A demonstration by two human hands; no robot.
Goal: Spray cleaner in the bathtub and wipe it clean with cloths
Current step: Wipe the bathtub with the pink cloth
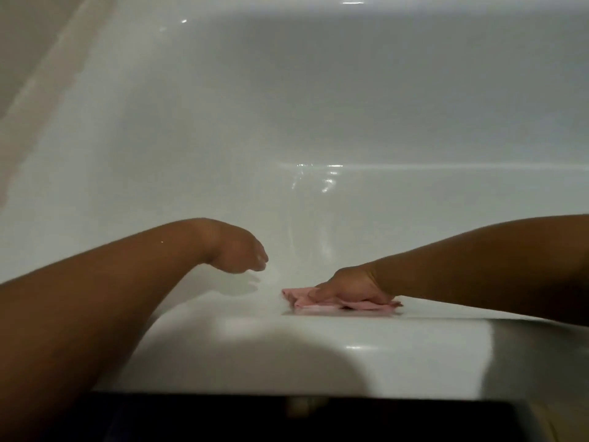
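- Nearest of all, left forearm slanting up from the lower left corner, wrist bent sharply downward left of centre.
- Left grip hanging from that wrist, fingers loosely curled and drooping, nothing held; poised just over the white tub surface, faint reflection beneath.
- Right grip lower right of centre, palm down, fingers laid across the pink cloth and pressing it flat rather than wrapped round it.
- Pink cloth crumpled flat against the bathtub just past the near rim, apart from the left grip, edges poking out on either side of the right grip.
- Right forearm coming in from the right edge.
- Wet glints on the tub's inner surface, above and between the two grips.
- Blurred beige strip at upper left, too soft to identify.
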